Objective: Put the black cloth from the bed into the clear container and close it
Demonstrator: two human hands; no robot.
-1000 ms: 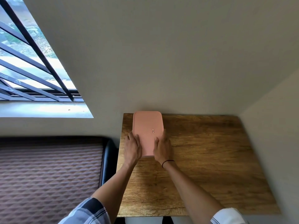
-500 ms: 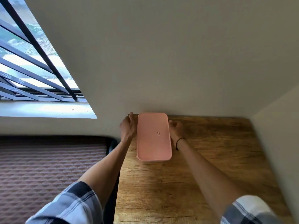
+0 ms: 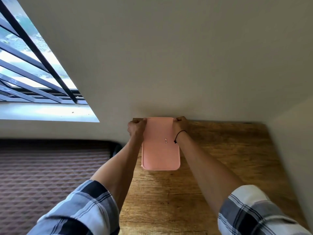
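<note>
While its long axis runs away from the viewer on the tabletop (image 3: 220,167), the pink lid (image 3: 160,146) is gripped at its far corners by left hand (image 3: 136,128) and right hand (image 3: 181,123), arms extended.

Bright daylight from the window (image 3: 33,68) at left, soft shadows, wide-angle edge stretching, slight motion blur

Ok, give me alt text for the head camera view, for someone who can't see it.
Both hands, left hand and right hand, grip the far corners of a pink lid on a wooden table against a wall. A quilted bed lies left, under a barred window.
</note>
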